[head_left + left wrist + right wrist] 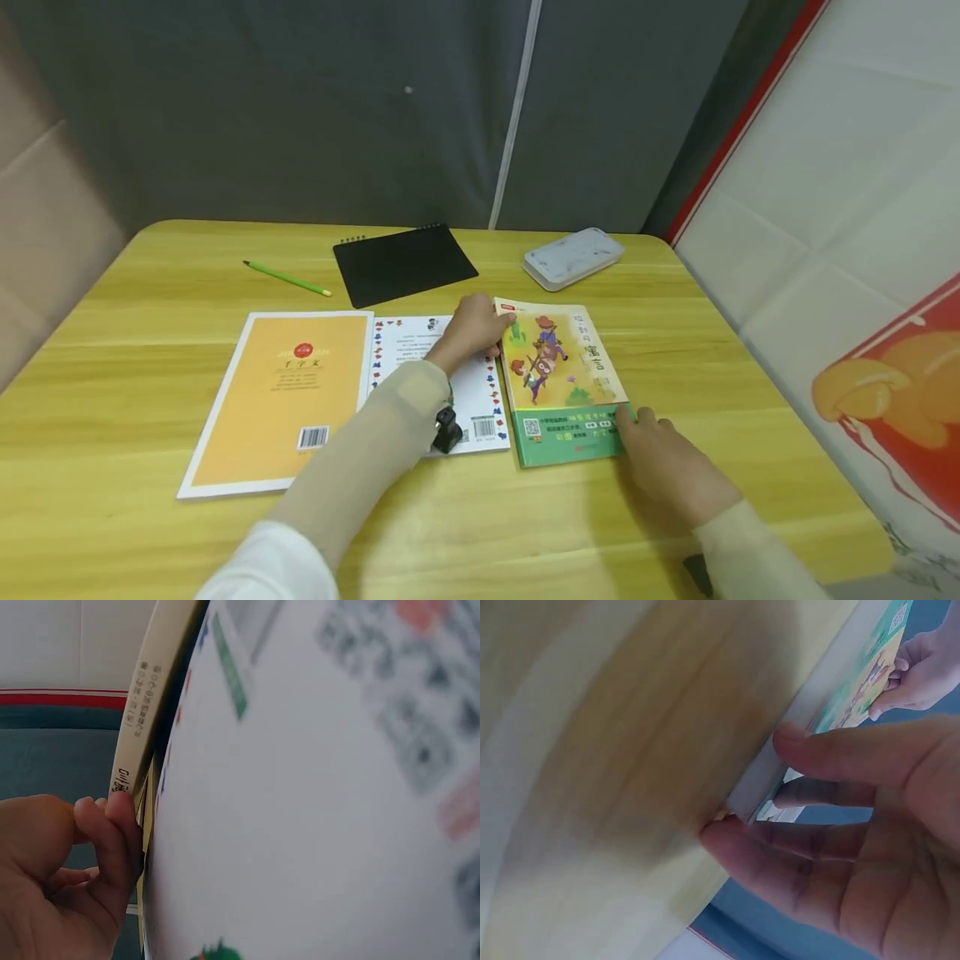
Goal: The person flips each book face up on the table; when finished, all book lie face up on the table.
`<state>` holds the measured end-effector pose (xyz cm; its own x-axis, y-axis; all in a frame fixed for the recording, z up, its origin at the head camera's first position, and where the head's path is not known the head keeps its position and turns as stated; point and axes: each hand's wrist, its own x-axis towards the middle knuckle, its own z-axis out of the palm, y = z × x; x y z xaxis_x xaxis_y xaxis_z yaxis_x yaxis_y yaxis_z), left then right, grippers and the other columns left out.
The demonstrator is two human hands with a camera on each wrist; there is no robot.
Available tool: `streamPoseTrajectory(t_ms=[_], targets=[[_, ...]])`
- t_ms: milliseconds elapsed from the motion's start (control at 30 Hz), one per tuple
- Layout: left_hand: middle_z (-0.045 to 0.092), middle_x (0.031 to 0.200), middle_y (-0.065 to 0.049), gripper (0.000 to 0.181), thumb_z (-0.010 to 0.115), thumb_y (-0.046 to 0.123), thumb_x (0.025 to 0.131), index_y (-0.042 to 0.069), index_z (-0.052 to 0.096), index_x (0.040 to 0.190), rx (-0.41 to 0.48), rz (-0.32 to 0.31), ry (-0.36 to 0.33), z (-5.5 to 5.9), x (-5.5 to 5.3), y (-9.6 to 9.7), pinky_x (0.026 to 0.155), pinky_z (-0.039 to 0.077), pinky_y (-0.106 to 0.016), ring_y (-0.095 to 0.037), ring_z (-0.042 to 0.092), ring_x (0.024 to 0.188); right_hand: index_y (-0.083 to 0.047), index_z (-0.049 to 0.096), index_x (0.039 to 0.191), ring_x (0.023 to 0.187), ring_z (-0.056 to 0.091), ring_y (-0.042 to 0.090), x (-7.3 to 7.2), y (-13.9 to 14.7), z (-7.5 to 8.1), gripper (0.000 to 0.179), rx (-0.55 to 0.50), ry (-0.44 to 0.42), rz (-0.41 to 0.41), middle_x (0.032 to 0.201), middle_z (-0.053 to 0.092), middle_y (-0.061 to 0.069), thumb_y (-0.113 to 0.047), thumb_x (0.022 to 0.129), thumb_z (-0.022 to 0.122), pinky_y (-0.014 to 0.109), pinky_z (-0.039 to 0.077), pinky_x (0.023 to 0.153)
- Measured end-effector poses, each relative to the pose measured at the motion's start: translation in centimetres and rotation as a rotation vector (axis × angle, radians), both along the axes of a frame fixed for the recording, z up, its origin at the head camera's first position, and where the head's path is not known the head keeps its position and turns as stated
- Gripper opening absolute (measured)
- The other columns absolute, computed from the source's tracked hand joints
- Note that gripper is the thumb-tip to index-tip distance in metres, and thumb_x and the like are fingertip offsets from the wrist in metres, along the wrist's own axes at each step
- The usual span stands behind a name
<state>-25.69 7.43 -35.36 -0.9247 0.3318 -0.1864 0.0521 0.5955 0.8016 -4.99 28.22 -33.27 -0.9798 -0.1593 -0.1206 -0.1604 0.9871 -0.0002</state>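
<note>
A storybook (558, 375) with a yellow and green cover lies in front of me, cartoon figures on its face. My left hand (467, 333) pinches its upper left corner, the thumb over the cover. In the left wrist view, bent fingers (112, 832) meet the book's lettered spine (146, 697). At the lower right corner my right hand (667, 462) grips the book, with the thumb (810, 754) on its edge and fingertips around the corner. A white book (465, 392) with a patterned border lies under my left forearm, partly hidden.
An orange book (300, 400) lies at left, touching or nearly touching the white one. Farther back are a green pencil (287, 278), a black spiral notebook (405, 265) and a pale marbled case (573, 257). A dark curtain (337, 117) hangs behind the wooden table (712, 333).
</note>
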Motion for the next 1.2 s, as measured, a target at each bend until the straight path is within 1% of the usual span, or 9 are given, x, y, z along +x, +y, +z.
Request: streamPoseTrajectory(t_ms=[100,300,433,633,800,900,1033,1100,1200], targets=[[0.058,0.049,-0.006,0.034,0.064,0.032,0.098,0.003,0.062,0.078,-0.003,0.005,0.000,0.0,0.3,-0.2,0.041,0.042,-0.021,-0.015,0.058,0.039,0.020,0.047,0.128,0.073,0.058,0.035,-0.2,0.0,-0.3,0.044,0.013,0.011,0.037,0.095,0.055,0.030,0.012,0.086,0.057,0.043,0.054,0.062],[0.055,0.051,-0.005,0.032,0.073,0.029,0.091,-0.001,0.061,0.094,0.018,0.037,0.010,-0.3,0.4,-0.7,0.040,0.038,-0.020,-0.012,0.052,0.038,0.019,0.048,0.128,0.075,0.057,0.034,0.0,0.1,-0.7,0.045,-0.026,0.063,0.052,0.093,0.053,0.028,0.017,0.084,0.056,0.043,0.054,0.062],[0.055,0.065,-0.006,0.036,0.074,0.025,0.089,-0.001,0.054,0.104,-0.002,0.040,0.047,-0.4,0.3,-1.0,0.043,0.040,-0.022,-0.012,0.049,0.043,0.019,0.046,0.129,0.078,0.056,0.036,0.1,0.1,-1.0,0.052,-0.055,0.086,0.072,0.094,0.051,0.028,0.021,0.078,0.057,0.042,0.053,0.063],[0.059,0.087,-0.014,0.044,0.070,0.023,0.091,-0.004,0.050,0.120,-0.032,0.007,0.059,-0.1,0.8,-1.2,0.052,0.046,-0.025,-0.016,0.054,0.056,0.019,0.043,0.130,0.081,0.057,0.038,-0.3,0.2,-1.0,0.054,-0.059,0.062,0.084,0.095,0.052,0.028,0.022,0.077,0.056,0.044,0.054,0.066],[0.059,0.091,-0.011,0.044,0.066,0.029,0.093,-0.001,0.053,0.123,-0.051,-0.024,0.092,0.6,1.8,-1.8,0.058,0.046,-0.025,-0.017,0.055,0.068,0.020,0.040,0.133,0.086,0.057,0.039,-0.7,0.4,-0.7,0.056,-0.067,-0.002,0.063,0.100,0.051,0.031,0.019,0.080,0.056,0.047,0.054,0.071],[0.060,0.090,-0.009,0.039,0.064,0.035,0.095,0.004,0.059,0.118,-0.064,-0.026,0.116,1.5,2.6,-3.0,0.059,0.044,-0.027,-0.018,0.053,0.069,0.020,0.039,0.134,0.086,0.057,0.038,-0.9,0.5,-0.6,0.055,-0.062,-0.033,0.042,0.101,0.052,0.031,0.018,0.082,0.056,0.048,0.054,0.073],[0.061,0.093,-0.008,0.039,0.062,0.041,0.096,0.008,0.062,0.117,-0.100,0.007,0.156,3.0,3.4,-5.8,0.064,0.045,-0.031,-0.021,0.055,0.075,0.018,0.039,0.134,0.086,0.059,0.039,-1.2,0.4,-0.2,0.053,-0.059,-0.065,0.002,0.102,0.053,0.032,0.015,0.084,0.056,0.051,0.055,0.072],[0.061,0.096,-0.008,0.039,0.061,0.040,0.096,0.007,0.062,0.116,-0.111,0.029,0.191,3.5,3.3,-7.5,0.068,0.046,-0.033,-0.023,0.056,0.081,0.017,0.039,0.134,0.085,0.059,0.041,-1.3,0.2,0.1,0.054,-0.042,-0.055,-0.010,0.103,0.053,0.033,0.014,0.083,0.058,0.052,0.054,0.068],[0.060,0.100,-0.011,0.036,0.060,0.037,0.097,0.005,0.062,0.114,-0.119,0.051,0.237,3.8,2.8,-10.1,0.075,0.046,-0.037,-0.026,0.055,0.088,0.012,0.040,0.134,0.084,0.059,0.042,-1.6,-0.4,0.7,0.054,-0.032,0.011,-0.003,0.107,0.054,0.033,0.013,0.084,0.060,0.052,0.053,0.060]])
